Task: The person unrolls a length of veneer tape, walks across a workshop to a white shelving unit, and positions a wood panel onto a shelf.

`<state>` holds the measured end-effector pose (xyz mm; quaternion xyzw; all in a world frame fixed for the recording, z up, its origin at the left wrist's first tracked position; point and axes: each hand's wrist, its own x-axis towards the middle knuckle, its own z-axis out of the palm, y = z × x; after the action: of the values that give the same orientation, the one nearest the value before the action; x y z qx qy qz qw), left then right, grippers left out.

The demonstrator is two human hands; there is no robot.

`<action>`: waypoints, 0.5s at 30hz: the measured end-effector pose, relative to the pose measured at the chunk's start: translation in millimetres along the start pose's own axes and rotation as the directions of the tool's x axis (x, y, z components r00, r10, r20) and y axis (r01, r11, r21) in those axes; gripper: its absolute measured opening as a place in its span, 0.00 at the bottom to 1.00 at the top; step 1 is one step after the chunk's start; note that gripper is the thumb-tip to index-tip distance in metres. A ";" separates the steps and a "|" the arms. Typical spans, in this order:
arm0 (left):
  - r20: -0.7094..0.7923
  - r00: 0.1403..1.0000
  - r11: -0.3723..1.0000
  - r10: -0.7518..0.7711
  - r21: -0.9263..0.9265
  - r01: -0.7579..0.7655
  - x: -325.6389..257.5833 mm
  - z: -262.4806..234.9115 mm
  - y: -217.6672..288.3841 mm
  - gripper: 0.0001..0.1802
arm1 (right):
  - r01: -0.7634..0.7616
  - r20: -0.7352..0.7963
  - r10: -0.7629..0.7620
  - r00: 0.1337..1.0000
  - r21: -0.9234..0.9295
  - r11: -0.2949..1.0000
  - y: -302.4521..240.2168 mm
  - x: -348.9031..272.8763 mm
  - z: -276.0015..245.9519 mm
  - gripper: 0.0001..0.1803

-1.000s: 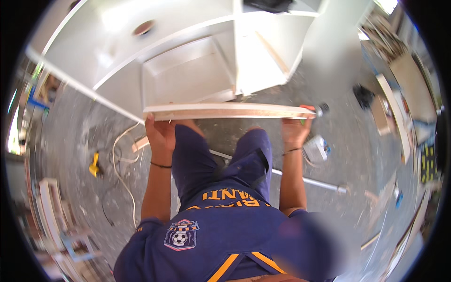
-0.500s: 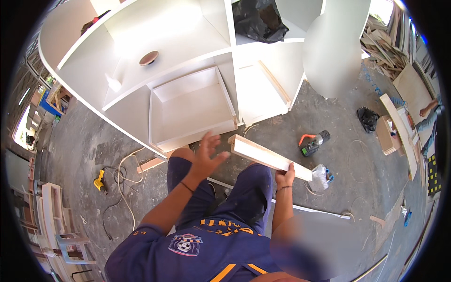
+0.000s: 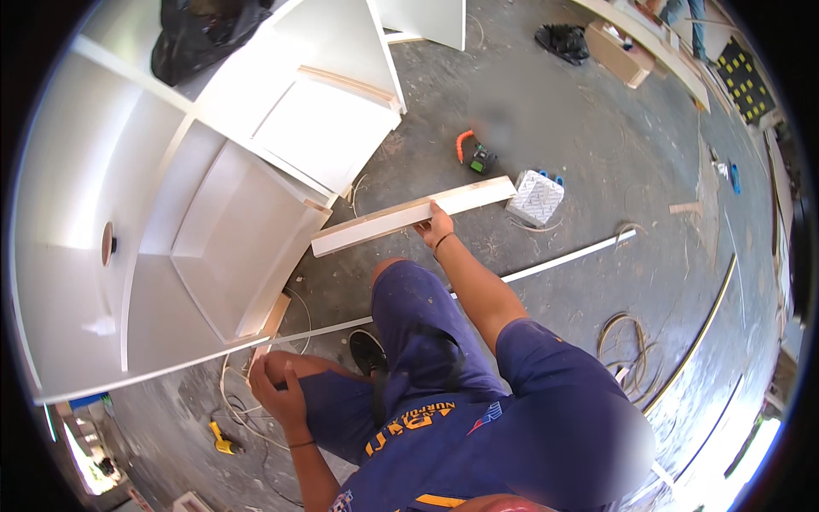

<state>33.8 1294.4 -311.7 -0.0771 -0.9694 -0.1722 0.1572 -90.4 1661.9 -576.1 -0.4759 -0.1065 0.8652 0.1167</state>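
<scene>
A long white board (image 3: 414,217) with raw wood edges hangs above the concrete floor (image 3: 597,154), its long axis running from the white cabinet (image 3: 213,222) toward a patterned box (image 3: 536,197). The right hand (image 3: 435,230) grips it near mid-length. The left hand (image 3: 277,392) rests curled on the left knee, holding nothing, well apart from the board.

Right hand (image 3: 437,227): your fingers go under the white board (image 3: 414,217), so you can't see their tips.
Black bag (image 3: 200,38): cut off at the upper left rim.
Blurred patch: lower right, over your shoulder; nothing readable there.
Small yellow tool (image 3: 222,439): lower left, too small to tell its kind.
Cabinet (image 3: 153,239): its left side runs past the rim.
</scene>
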 end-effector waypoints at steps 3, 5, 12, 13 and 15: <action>-0.020 0.998 0.997 -0.068 -0.039 0.067 -3.1 -1.6 -2.5 0.21 | -0.040 0.019 0.038 0.999 0.075 0.996 10.5 27.3 -21.5 0.21; 0.034 0.999 0.999 -0.042 -0.022 0.043 -6.1 -6.4 3.2 0.21 | -0.051 0.081 0.047 0.996 0.041 0.998 22.5 38.1 -45.0 0.22; -0.029 0.999 0.998 0.043 0.055 -0.042 -9.2 -16.1 5.6 0.20 | -0.169 0.145 0.161 0.976 0.044 0.985 61.5 91.6 -152.2 0.21; -0.032 0.999 0.998 0.025 0.064 -0.022 -12.7 -18.0 4.3 0.20 | -0.156 0.021 0.157 0.987 -0.042 0.987 63.7 82.3 -149.8 0.21; -0.019 0.999 0.998 0.033 0.053 -0.032 -8.9 -21.1 6.5 0.20 | -0.182 0.019 0.184 0.983 -0.079 0.980 64.3 87.5 -156.4 0.21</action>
<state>49.4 1292.0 -293.8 -0.0869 -0.9706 -0.1447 0.1718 -9.6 1638.8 -747.0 -0.4764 -0.0972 0.8737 0.0168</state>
